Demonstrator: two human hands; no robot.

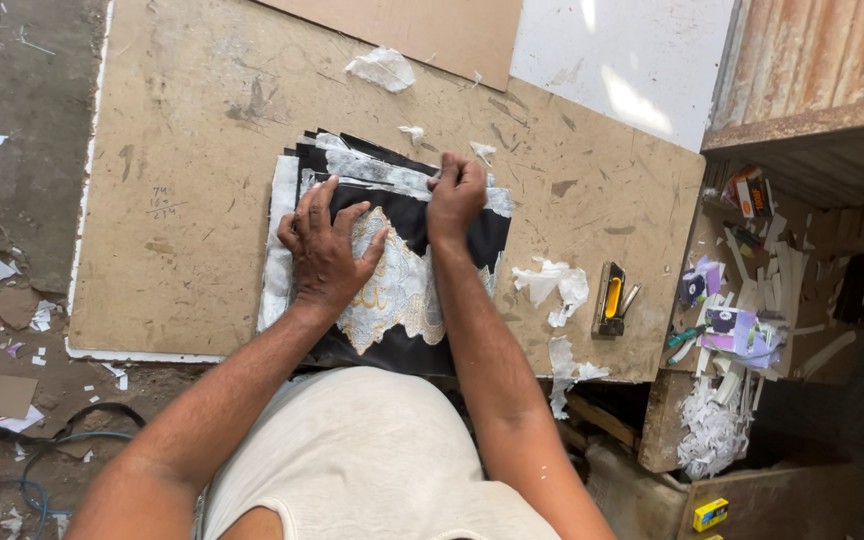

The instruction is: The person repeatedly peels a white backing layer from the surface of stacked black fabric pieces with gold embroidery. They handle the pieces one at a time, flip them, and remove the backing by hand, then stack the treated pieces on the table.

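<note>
A stack of black sheets [472, 235] with a pale, gold-edged ornamental design lies on a brown board [182, 150]. Torn white paper still clings to the stack's top and left edges. My left hand [327, 250] rests flat on the stack with its fingers spread, pressing it down. My right hand [455, 195] is closed at the stack's upper edge, its fingertips pinching the white paper strip [382, 172] there.
A yellow-and-black utility knife [610, 300] lies on the board to the right, beside torn white paper scraps [555, 285]. More scraps lie at the top [382, 68]. A cluttered box of paper pieces [742, 330] stands at right. Cables and litter cover the floor at lower left.
</note>
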